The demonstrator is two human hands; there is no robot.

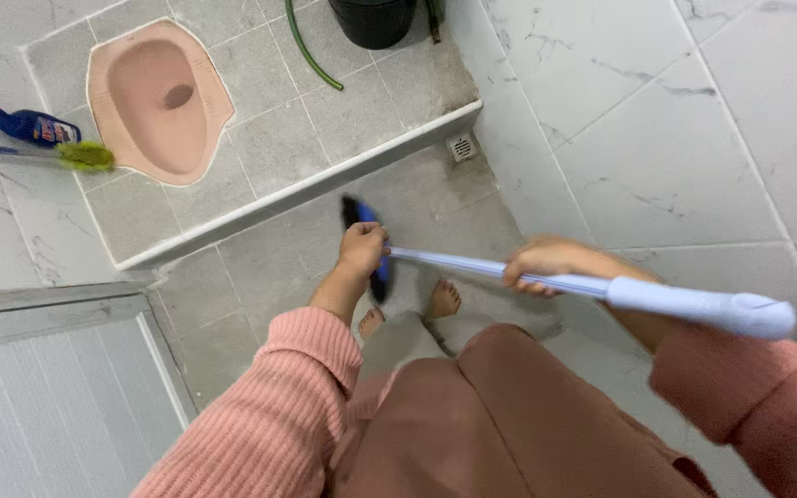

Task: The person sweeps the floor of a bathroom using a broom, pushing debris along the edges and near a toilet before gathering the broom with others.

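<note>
**Both hands on the brush, bathroom floor**

Head view: we look down at our own pink sleeves and skirt, bare feet [442, 299] on the grey tiled floor [260, 267]. Our right hand [546, 265] has its grip closed round the pale blue handle [472, 265], approx. mid-shaft; fingers wrap it fully, no gap seen. The thick white end of the handle [703, 309] sticks out past that hand toward the lower right, over our right sleeve. Our left hand [362, 249] is down at the far end, grip closed on the blue brush [373, 254] where head meets handle. The brush head is blurred; dark bristles show at its top edge, just above the left hand. Brush sits low, near the floor in front of our feet; can't tell if it touches the tiles.

Behind it a raised step w/ a white edge [325, 180]. On the step: a pink squat pan [154, 97] set into the tiles, a green hose [311, 55] and a black bucket [373, 20] at the top. Left of the pan, a blue bottle w/ red cap [25, 124] and a second brush w/ yellow-green bristles [85, 155], just beside each other. A small floor drain [461, 146] sits at the step's right end, by the marbled white wall [675, 138]. Lower left, a white door panel [48, 406].
</note>
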